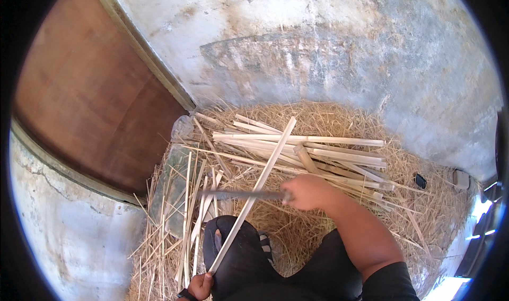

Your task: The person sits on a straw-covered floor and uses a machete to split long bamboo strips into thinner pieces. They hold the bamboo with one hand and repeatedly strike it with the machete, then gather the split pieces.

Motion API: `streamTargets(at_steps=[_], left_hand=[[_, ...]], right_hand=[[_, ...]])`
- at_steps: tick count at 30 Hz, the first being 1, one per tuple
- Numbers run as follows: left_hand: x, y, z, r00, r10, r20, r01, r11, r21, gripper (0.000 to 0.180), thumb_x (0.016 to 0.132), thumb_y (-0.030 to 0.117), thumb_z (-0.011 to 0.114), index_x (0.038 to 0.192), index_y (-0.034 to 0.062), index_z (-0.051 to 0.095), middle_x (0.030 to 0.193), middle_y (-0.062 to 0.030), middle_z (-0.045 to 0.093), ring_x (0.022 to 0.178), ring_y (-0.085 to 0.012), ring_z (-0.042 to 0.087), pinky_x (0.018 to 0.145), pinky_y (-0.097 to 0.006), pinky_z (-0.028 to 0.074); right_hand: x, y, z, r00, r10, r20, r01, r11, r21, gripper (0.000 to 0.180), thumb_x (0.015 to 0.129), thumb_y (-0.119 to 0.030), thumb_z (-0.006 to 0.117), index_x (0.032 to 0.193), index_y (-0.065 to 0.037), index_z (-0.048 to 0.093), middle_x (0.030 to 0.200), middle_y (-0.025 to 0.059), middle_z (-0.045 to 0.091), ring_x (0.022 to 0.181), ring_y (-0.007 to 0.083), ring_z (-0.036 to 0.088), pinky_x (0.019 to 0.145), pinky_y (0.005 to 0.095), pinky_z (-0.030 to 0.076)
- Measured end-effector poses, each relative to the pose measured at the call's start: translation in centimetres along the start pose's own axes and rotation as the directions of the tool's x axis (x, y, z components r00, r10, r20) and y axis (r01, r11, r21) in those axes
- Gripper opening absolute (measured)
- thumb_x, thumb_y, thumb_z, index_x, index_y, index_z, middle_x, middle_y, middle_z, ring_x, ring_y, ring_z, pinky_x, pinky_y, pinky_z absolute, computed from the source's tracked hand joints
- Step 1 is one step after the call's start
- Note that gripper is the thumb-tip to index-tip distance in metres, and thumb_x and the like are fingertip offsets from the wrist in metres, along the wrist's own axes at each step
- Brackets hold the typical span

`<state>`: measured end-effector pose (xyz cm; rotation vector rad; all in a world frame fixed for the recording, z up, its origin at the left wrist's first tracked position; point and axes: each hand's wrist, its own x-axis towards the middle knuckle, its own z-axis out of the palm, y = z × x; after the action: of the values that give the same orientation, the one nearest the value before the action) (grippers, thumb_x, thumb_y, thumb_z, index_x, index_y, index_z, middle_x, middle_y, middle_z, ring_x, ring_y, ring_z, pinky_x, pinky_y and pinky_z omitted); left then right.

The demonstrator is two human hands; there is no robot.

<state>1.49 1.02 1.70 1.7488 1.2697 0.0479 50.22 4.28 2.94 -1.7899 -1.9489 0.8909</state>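
My left hand (201, 286) grips the near end of a long pale bamboo strip (260, 181), which slants up and away over my dark trouser leg (238, 253). My right hand (307, 191) is closed on the handle of a long dark blade (241, 195). The blade lies level and crosses the strip about midway along it. Behind both, a pile of split bamboo strips (318, 147) rests on a bed of thin straw-like shavings (328, 115).
A brown wooden door (90, 99) fills the left, set in a stained plaster wall (318, 46). Thin slivers (185, 211) lie on a flat grey-green board (172, 187) at my left. Small dark (420, 181) and pale (461, 179) objects sit at the right.
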Motion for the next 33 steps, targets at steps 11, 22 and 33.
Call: streamTargets(at_steps=[11,22,33], left_hand=[[-0.4,0.4,0.0,0.997,0.033,-0.063,-0.027,0.995,0.099,0.059,0.105,0.043,0.033,0.068,0.0020,0.054,0.057,-0.0065,0.052,0.053,-0.0192,0.050,0.054,-0.037,0.043],[-0.3,-0.4,0.3,0.992,0.088,-0.087,-0.076,0.988,0.134,0.056,0.104,0.042,0.036,0.068,0.0026,0.052,0.058,-0.0038,0.051,0.054,-0.0144,0.049,0.053,-0.034,0.040],[-0.1,0.9,-0.1,1.000,0.014,-0.004,-0.014,1.000,0.013,0.059,0.105,0.045,0.035,0.069,0.0013,0.053,0.058,-0.0026,0.050,0.054,-0.0136,0.047,0.053,-0.033,0.039]], right_hand=[[0.1,4.9,-2.2,0.909,0.346,-0.234,-0.298,0.930,0.215,0.035,0.082,-0.032,0.073,0.105,-0.006,0.067,0.093,0.0166,0.069,0.089,0.0311,0.068,0.078,0.0428,0.052],[-0.5,1.9,-1.5,1.000,-0.007,-0.011,0.007,0.999,-0.032,0.033,0.080,-0.025,0.073,0.106,-0.006,0.067,0.090,0.0155,0.071,0.084,0.0292,0.069,0.074,0.0425,0.053],[-1.2,-2.6,-1.5,0.998,0.029,0.046,-0.025,0.996,-0.088,0.034,0.083,-0.034,0.072,0.103,-0.007,0.067,0.087,0.0154,0.069,0.085,0.0329,0.067,0.077,0.0451,0.052]])
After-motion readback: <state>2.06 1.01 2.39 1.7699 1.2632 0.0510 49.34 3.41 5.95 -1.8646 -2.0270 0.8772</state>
